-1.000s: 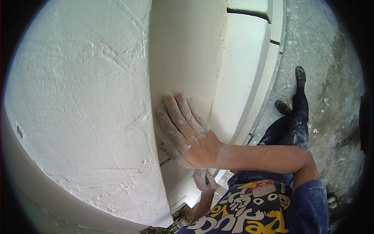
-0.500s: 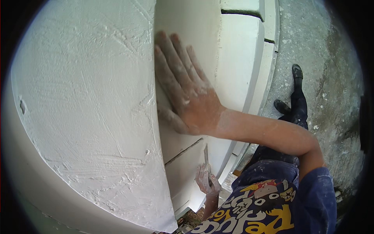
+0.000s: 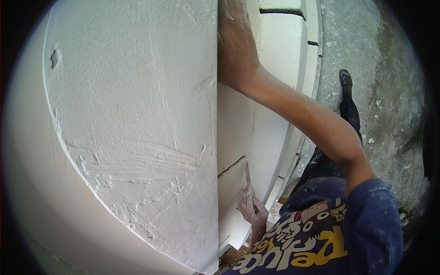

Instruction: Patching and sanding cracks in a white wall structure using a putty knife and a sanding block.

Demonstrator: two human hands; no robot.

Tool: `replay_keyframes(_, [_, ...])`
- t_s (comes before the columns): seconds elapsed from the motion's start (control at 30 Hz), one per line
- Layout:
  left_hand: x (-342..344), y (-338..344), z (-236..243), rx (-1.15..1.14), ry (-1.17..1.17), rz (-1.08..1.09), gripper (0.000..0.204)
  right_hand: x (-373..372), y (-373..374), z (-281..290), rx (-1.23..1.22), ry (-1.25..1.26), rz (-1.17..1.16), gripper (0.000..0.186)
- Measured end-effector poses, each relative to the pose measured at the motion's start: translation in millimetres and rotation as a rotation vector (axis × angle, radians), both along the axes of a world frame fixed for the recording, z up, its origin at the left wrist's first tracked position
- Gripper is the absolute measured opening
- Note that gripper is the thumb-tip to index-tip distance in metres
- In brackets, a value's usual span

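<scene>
My right hand (image 3: 237, 52) lies against the white wall face (image 3: 238, 121) beyond the edge of a white plastered slab (image 3: 133, 114). It is dusted with white powder, and its back faces me. The fingers stretch toward the top of the picture, where the tips are cut off; the slab's edge hides part of the hand's left side. Lower down, my left hand (image 3: 254, 211) is closed round a thin tool that looks like a putty knife (image 3: 248, 176). Its narrow blade is seen edge-on and points away, close to a dark groove (image 3: 232, 166) in the white face.
The slab fills the left half, with trowel marks, ridges and a small chipped hole (image 3: 55, 59) in its surface. Stepped white blocks (image 3: 282, 43) with dark gaps line the far side. A stained concrete floor (image 3: 389, 105) lies at the right, under my shoe (image 3: 346, 78).
My right hand has slid farther up the white face, partly out of the picture. The view has shifted, so the slab's edge stands farther right. My left hand still holds the tool.
</scene>
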State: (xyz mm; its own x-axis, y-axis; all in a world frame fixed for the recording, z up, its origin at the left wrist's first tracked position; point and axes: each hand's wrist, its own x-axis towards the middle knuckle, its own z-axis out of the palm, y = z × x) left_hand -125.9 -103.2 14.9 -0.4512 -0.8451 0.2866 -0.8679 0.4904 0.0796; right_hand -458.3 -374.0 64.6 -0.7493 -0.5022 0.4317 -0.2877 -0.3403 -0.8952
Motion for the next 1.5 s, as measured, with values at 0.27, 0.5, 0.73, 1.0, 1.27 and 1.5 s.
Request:
replay_keyframes(0.27, [13.5, -2.5, 2.0, 0.041, 0.059, -0.021, 0.045, 37.3, 13.1, -20.0, -0.046, 0.11, 0.034, 0.07])
replay_keyframes(0.5, [4.7, -3.5, 12.9, 0.128, 0.085, 0.038, 0.046, 108.0, 86.4, -21.9, 0.012, 0.111, 0.44, 0.068])
replay_keyframes(0.73, [-10.0, -5.8, 21.8, 0.232, 0.08, 0.066, 0.046, 27.2, 7.5, -21.1, 0.024, -0.09, 0.071, 0.07])
replay_keyframes(1.0, [-7.2, -3.8, 22.7, 0.255, 0.087, 0.105, 0.053, 0.8, -8.7, -30.8, 0.025, 0.012, 0.024, 0.069])
replay_keyframes(1.27, [12.5, -3.7, 21.5, 0.32, 0.004, 0.073, 0.062, 87.1, 83.8, -18.6, -0.066, 0.312, 0.419, 0.07])
replay_keyframes(1.5, [17.5, -1.0, 13.1, 0.188, 0.098, -0.018, 0.063, 58.8, 35.9, -13.8, 0.028, -0.165, -0.035, 0.068])
